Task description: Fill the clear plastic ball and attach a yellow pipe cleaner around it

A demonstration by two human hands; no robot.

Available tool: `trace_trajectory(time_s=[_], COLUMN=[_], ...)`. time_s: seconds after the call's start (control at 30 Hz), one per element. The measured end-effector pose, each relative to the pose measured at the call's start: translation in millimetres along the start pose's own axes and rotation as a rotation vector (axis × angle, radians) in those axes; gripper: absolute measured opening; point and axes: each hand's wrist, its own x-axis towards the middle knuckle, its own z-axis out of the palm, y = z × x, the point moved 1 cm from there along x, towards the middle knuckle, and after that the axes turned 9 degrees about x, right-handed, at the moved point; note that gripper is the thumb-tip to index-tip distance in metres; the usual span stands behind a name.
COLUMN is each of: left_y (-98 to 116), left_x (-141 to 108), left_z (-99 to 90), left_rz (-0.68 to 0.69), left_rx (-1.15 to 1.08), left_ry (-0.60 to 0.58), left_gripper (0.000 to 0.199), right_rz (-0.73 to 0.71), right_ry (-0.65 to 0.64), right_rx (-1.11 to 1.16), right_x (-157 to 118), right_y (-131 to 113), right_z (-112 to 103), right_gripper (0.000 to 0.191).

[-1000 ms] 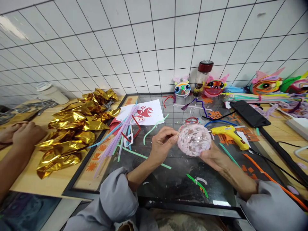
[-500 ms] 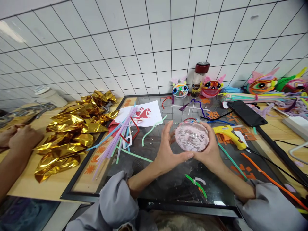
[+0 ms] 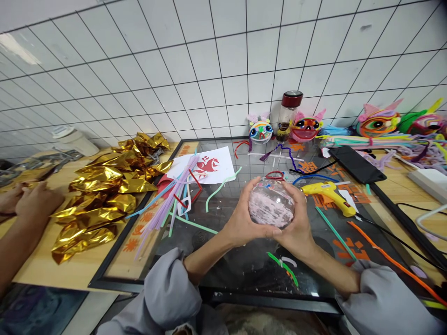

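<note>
A pink-streaked clear ball (image 3: pixel 271 207) sits between the left hand (image 3: pixel 240 219) and right hand (image 3: pixel 297 228), their grip cupped around its sides. Forearms (image 3: pixel 206 260) slant inward, thumbs (image 3: pixel 266 231) together at its near edge.

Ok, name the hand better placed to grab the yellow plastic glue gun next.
Right hand, probably: the glue gun lies closer to it; the left hand is across the clear, pink-streaked ball both hold.
</note>
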Motion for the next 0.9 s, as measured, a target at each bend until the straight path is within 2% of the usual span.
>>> trace_trajectory(time_s=[0.13,0.3,0.43,0.67,0.9], left_y=[-0.2,1.4,2.5,5.7,8.0], left_x=[2.4,5.1,6.0,7.7,11.8], left_z=[-1.4,-3.3,-6.1,-19.2,-35.7], left_rz=[0.027,0.044,0.028,-0.035,0.010], left_rx=[-0.035,-0.051,0.001,0.004,0.230], left_ry=[-0.007,-0.037,-0.041,-0.098,-0.131], left_gripper=[0.111,0.096,0.094,0.092,0.092], right_rz=[-0.034,0.022,0.048,0.137,0.163], right_ry=[0.009,0.022,0.003,-0.171,-0.363], right_rx=[-0.032,-0.018,-0.018,0.009,0.061], right_x=[-3.4,-7.3,-6.7,-0.4,8.6], right_y=[-0.8,1.2,-0.7,-5.7,-7.5], right_z=[3.3,7.4,6.7,-5.8,-17.6], right_gripper=[0.086,0.089,0.091,0.114,0.094])
